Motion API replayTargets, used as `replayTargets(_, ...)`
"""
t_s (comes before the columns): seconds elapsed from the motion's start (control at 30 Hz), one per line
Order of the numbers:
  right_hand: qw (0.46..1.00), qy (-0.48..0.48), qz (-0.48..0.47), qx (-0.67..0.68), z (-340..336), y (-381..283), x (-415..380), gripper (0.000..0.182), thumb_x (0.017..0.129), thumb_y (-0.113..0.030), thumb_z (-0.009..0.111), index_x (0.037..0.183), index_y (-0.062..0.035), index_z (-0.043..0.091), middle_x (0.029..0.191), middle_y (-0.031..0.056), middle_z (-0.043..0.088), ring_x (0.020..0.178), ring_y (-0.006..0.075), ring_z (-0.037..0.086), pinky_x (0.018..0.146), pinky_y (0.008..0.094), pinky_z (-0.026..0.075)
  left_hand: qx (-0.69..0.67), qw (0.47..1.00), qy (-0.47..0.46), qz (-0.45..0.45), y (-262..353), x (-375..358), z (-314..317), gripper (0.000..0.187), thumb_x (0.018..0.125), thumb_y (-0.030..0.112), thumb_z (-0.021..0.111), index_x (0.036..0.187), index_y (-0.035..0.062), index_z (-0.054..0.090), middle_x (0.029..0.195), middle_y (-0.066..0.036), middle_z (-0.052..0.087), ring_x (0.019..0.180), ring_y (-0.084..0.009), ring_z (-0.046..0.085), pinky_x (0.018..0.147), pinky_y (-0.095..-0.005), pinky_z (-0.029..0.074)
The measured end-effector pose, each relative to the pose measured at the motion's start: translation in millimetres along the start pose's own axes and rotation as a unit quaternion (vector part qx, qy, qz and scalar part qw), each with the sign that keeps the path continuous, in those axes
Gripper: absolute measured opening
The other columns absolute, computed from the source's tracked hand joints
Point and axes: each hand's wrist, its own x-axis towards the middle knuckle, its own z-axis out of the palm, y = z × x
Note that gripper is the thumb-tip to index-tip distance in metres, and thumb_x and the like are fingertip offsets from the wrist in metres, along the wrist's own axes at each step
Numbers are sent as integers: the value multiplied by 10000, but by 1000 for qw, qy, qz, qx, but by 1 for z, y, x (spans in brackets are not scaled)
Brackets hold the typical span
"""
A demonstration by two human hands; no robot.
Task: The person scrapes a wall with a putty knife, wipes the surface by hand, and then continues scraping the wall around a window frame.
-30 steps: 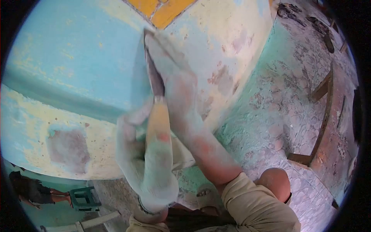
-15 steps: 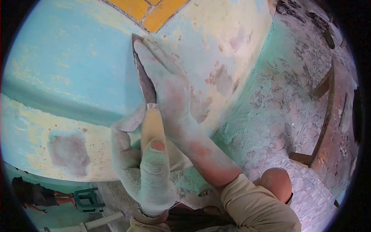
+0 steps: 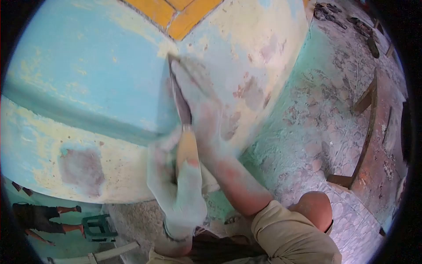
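Observation:
A scraper with a dark, narrow metal blade and a pale wooden handle (image 3: pixel 187 147) lies against the painted surface (image 3: pixel 101 66), its tip a little below the orange panel. My left hand (image 3: pixel 178 185) is closed round the handle, thumb on top. Fingers of my right hand (image 3: pixel 198 101) press together along the blade up to its tip. Both hands look whitish with dust and are slightly blurred. Light blue and cream patches cover the surface, with bare greyish spots (image 3: pixel 82 170).
An orange panel (image 3: pixel 180 20) is at the top. On the right are a wooden frame (image 3: pixel 373 141) and rough floor (image 3: pixel 303 145). At the lower left are a person (image 3: pixel 44 220), a green plastic stool (image 3: pixel 99 228) and a pale bar (image 3: pixel 114 251). My knee (image 3: pixel 314 211) shows below.
Both hands and the scraper have moved right and slightly down, so the tip sits farther below the orange panel. The person at the lower left has shifted their legs.

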Motion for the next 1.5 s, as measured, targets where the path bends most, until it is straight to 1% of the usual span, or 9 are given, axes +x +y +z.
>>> replayTargets(0.2,1000,-2,-19,-13,3,13,4,427,784,-47,598,1208,-3,576,1219,237,561,1164,383,515,1037,434,358,-21,1000,6,14,-1,4,6,417,846,161,560,1197,-48,478,1049,-133,595,650,-37,473,565,-172,372)
replayTargets(0.33,999,-29,39,9,-4,2,5,427,787,-53,603,1210,0,572,1227,234,556,1164,387,513,1033,434,365,-26,998,4,-63,13,4,8,394,842,130,538,1181,-61,476,1031,-132,597,622,-31,465,541,-165,360)
replayTargets(0.5,1000,-1,17,-14,-3,2,8,408,807,-60,606,1206,17,564,1220,246,554,1163,404,508,1011,428,389,-14,999,6,28,-1,9,10,390,843,119,546,1171,-77,468,950,-93,582,621,-39,474,536,-166,354)
replayTargets(0.7,999,12,39,-14,-3,3,1,350,809,-57,615,1151,21,598,1184,236,580,1135,389,535,984,422,416,6,999,-35,26,-13,5,-5,392,913,140,530,1240,-46,422,784,-42,544,567,-42,471,495,-197,358)
replayTargets(1.0,999,20,38,-18,-2,6,7,338,820,-72,609,1144,22,601,1160,231,592,1109,382,550,958,430,429,37,997,3,73,-22,12,2,346,857,144,552,1147,-34,491,877,-92,619,487,-2,392,429,-156,264)
replayTargets(1.07,999,11,47,2,0,11,8,344,818,-78,615,1146,23,600,1168,231,587,1111,377,549,956,432,428,2,1000,-3,3,-10,12,3,335,855,138,543,1140,-33,499,937,-112,625,493,0,390,433,-155,260)
replayTargets(1.2,1000,-4,22,-18,-4,9,9,379,809,-78,599,1175,19,583,1202,236,567,1141,382,527,966,430,418,-46,998,-28,-33,8,12,11,365,917,112,497,1238,-42,413,665,-21,502,472,-34,413,441,-193,305)
replayTargets(1.33,999,-20,50,2,-5,6,13,408,798,-69,579,1196,16,571,1227,240,553,1161,390,512,979,427,412,-33,999,4,-22,11,14,17,330,867,105,520,1158,-45,487,879,-79,596,504,-15,414,449,-167,314)
replayTargets(1.5,1000,-21,9,-18,-6,6,2,430,798,-70,577,1220,8,556,1244,238,541,1173,393,503,1013,430,385,-42,999,25,5,-1,0,11,376,877,140,541,1195,-46,466,836,-55,583,536,-26,435,461,-178,327)
